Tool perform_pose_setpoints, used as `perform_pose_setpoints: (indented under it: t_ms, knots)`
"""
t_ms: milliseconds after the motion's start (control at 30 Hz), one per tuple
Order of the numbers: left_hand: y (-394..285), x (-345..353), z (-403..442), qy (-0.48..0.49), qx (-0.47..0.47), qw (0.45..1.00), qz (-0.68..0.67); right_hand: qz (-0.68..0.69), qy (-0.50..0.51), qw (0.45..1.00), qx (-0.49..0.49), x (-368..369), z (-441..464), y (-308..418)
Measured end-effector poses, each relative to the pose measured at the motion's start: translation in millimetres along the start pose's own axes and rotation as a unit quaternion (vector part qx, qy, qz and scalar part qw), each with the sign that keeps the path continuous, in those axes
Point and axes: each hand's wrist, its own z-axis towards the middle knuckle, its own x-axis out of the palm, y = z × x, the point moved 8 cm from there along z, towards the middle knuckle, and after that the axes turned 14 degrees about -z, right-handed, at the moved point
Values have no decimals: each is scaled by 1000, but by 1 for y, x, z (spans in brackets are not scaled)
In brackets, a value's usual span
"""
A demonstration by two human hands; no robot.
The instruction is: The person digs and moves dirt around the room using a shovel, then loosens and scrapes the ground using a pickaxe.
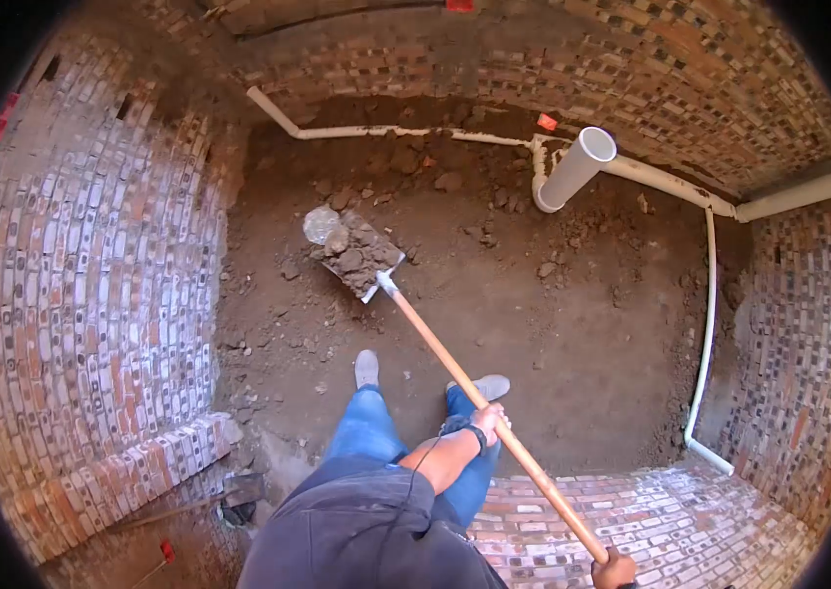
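A long-handled shovel (pixel 437 348) slants across the view from upper left to lower right. Clods of brown soil (pixel 361 257) are heaped on its blade, which is low over the dirt floor; whether it touches the ground I cannot tell. My left hand (pixel 489 420), with a dark band at the wrist, is closed around the middle of the wooden handle. Close to the handle's end, at the bottom right, my right hand (pixel 615 569) is wrapped around the wood. A pale grey lump (pixel 320 224) lies at the blade's tip.
Brick walls (pixel 91 285) enclose the dirt floor (pixel 572 344). A wide white pipe (pixel 572 175) stands up near the back, joined to pipes along the back wall. A thinner pipe (pixel 710 314) runs down the right side. Brickwork (pixel 631 520) lies behind my feet.
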Motion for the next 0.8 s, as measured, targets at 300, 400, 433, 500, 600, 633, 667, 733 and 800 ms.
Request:
perform_pose_setpoints:
  t_ms: [300,400,433,500,600,633,667,733,800]
  knots:
    - [211,71,-38,38,-112,988,95,-32,13,985,167,7,-123,-177]
    - [271,78,-61,-30,-169,970,173,16,23,975,219,-37,-161,-196]
    - [286,78,-69,-27,-173,965,196,24,17,970,240,-38,-182,-202]
    - [322,71,-81,-31,-194,948,251,41,13,961,272,-31,-216,-208]
    - [361,63,-83,-37,-227,920,317,68,89,940,321,-19,-252,-205]
    - [374,66,-81,-47,-239,912,331,82,89,934,337,-26,-256,-206]
    - [383,67,-80,-52,-244,904,348,101,92,926,353,-26,-262,-202]
    - [403,88,-71,-61,-237,889,388,87,139,907,388,-24,-260,-208]
    - [418,100,-49,-62,-244,867,431,126,141,891,414,-31,-251,-209]
